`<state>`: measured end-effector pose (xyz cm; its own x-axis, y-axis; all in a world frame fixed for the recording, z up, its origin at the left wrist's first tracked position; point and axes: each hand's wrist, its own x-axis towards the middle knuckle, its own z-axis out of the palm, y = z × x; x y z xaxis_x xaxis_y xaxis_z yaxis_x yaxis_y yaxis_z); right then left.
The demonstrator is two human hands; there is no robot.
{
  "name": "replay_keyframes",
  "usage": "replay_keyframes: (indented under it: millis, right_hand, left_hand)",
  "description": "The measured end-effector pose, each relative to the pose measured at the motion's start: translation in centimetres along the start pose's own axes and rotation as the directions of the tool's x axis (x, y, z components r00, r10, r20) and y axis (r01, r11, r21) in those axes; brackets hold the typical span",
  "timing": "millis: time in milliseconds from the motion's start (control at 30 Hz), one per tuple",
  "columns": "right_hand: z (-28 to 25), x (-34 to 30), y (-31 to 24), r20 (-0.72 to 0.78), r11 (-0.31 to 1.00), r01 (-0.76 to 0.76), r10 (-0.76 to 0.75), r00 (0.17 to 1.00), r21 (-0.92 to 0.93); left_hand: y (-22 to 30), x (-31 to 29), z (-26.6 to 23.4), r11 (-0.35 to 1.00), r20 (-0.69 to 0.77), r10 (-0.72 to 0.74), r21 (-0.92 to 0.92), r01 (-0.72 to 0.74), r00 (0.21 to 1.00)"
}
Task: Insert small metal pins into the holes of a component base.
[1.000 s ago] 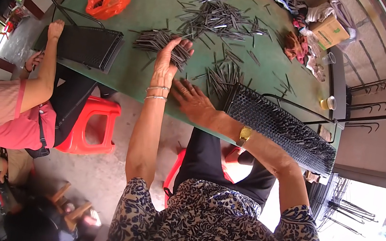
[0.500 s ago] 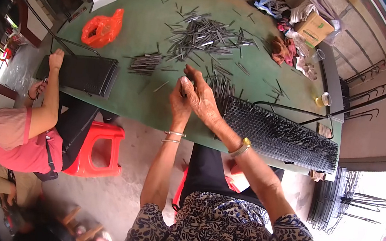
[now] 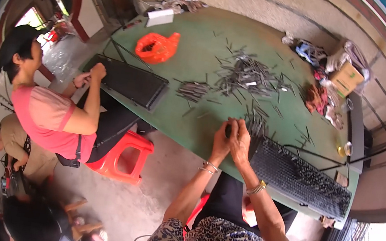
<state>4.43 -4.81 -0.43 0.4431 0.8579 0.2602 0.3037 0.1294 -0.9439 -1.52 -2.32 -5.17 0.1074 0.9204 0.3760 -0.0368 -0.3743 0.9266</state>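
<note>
My left hand [image 3: 221,142] and my right hand [image 3: 240,142] meet over the near edge of the green table [image 3: 186,132]. The left is closed on something dark that shows only slightly between the hands. My right fingers are bent and press in against it; what they pinch, if anything, is hidden. Just beyond lies a bundle of thin dark strips [image 3: 257,121]. Right of my hands rests a long black rack [image 3: 289,169] full of small holes, with many short dark pieces standing in its far side. A big loose heap of dark strips [image 3: 250,77] lies farther back.
A smaller pile of strips [image 3: 193,91] and an orange plastic bag [image 3: 157,47] are to the left. A co-worker [image 3: 53,107] sits there at another black rack [image 3: 130,80]. Cloths and a cardboard box [image 3: 346,79] line the back right. A red stool [image 3: 127,158] stands beside the table.
My view has swung left, so the table and hands appear farther right. My hands stay together, with the right fingers now more upright. The co-worker's hands have come together.
</note>
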Motion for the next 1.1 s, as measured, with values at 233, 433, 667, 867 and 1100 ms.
replay_keyframes:
  millis: [233,433,667,867,1100]
  right_hand:
    - [-1.1,-1.2,-1.3,0.061,0.999,-0.029,0.031,0.998,-0.044]
    - [-1.8,-2.1,-0.5,0.011,0.999,-0.007,0.008,1.0,-0.054]
    - [-2.1,-1.5,-1.3,0.038,0.993,-0.054,0.051,0.998,0.108]
    - [-5.1,-1.1,0.6,0.067,0.955,-0.166,0.155,0.986,0.244]
    - [-8.7,-0.3,-0.7,0.11,0.964,-0.198,0.18,0.977,0.178]
  left_hand:
    - [0.0,-1.2,-0.6,0.981,0.009,-0.163,0.109,0.161,0.987]
    - [0.9,-1.7,0.2,0.991,0.021,-0.132,0.012,0.132,0.991]
    - [-0.3,-1.0,-0.3,0.994,0.051,-0.11,0.007,0.11,0.993]
    - [-0.4,-1.2,0.5,0.988,0.055,-0.149,0.056,0.146,0.987]
    - [1.5,1.0,0.3,0.704,0.124,-0.54,-0.476,0.528,0.832]
